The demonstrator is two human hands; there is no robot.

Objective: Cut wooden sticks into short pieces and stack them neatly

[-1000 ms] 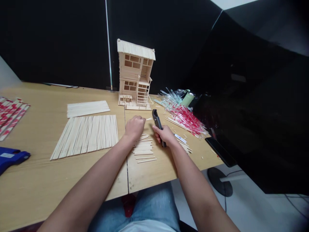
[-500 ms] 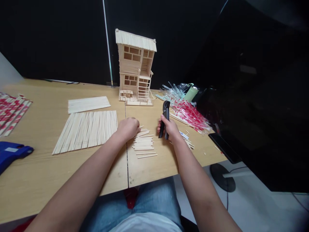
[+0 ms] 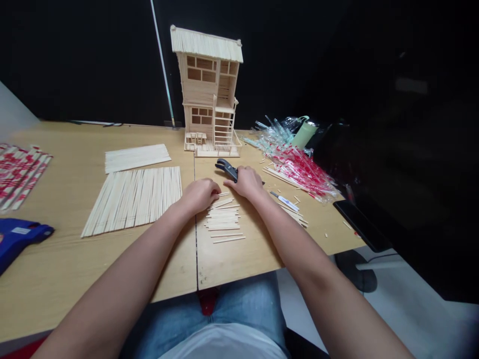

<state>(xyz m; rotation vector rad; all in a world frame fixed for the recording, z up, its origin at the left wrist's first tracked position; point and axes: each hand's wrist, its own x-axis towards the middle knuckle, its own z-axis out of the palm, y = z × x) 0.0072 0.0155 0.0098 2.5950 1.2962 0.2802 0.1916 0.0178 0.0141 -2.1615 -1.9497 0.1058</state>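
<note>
The row of short sticks [image 3: 224,222] lies on the wooden table [image 3: 243,264], most of its pieces side by side, the far ones askew; the left hand [image 3: 202,193] rests at the row's far left corner, fingers curled in by the stick ends, though I cannot tell whether they pinch one; the right hand [image 3: 247,182] is just beyond the row, palm down over the handles of a dark hand cutter [image 3: 226,168], its thumb stretched out to the left; whether its fingers close on the handles I cannot tell; the cutter lies beyond the row, its head pointing away and to the left.

Right of the row are a slim white tool [image 3: 287,202] and some loose sticks [image 3: 295,217]; left of it is a broad mat of long sticks [image 3: 136,199], with a narrower stick panel [image 3: 136,157] just past that mat.

Well beyond the row a two-storey stick house [image 3: 200,91] stands upright; farther off, to the row's right, are red plastic packets [image 3: 305,172] and a pale green cylinder [image 3: 305,133]; far to its left lie a blue tool [image 3: 22,237] and red-and-white strips [image 3: 20,174].
</note>
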